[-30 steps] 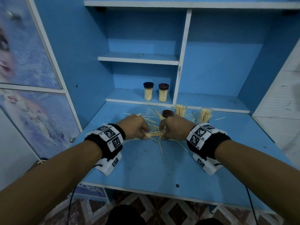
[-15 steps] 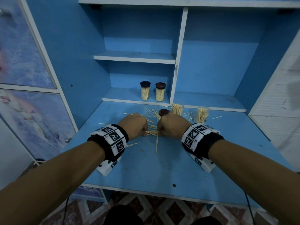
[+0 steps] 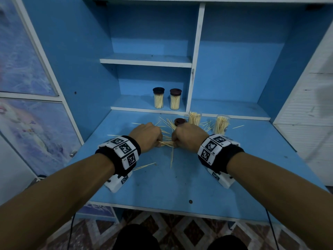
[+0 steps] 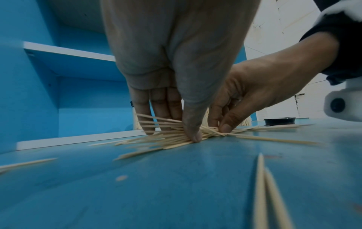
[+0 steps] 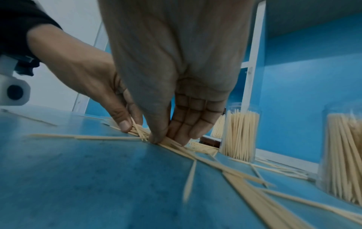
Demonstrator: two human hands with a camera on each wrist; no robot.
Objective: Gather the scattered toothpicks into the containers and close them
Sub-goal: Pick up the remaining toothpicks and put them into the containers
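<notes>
On the blue desk (image 3: 180, 181), going left to right: left hand (image 3: 146, 136) at about 11 o'clock from desk centre, thumb and fingers pinched down on the bundle of toothpicks (image 3: 166, 143). Right hand (image 3: 189, 136) at about 1 o'clock pinched the same bundle from the other side. Both hands were clamped on it, knuckles nearly touching; bundle sat on the surface between them.

Loose toothpicks (image 3: 172, 157) were also spread at 6 and 7 o'clock of the hands and fanned out toward 12. Behind the hands: a dark lid (image 3: 180, 121), then two uncapped containers (image 3: 195, 117) and (image 3: 223, 124) at 1–2 o'clock, both upright and mostly full. Two capped containers (image 3: 158, 98) stood on the low shelf at 12.

Handling, my read: picks are very light, stiff and thin, smooth, prone to roll and splay. A flat single pick is hard to lift off the board, so raking them parallel and gripping the bundle mid-length looked right; squeezing the ends would fan them. They'd snap if bent, and the tips are sharp.

Labels: no brand or readable writing on the containers or lid. Wrist bands (image 3: 124, 150) carried only black-and-white square marker codes.
</notes>
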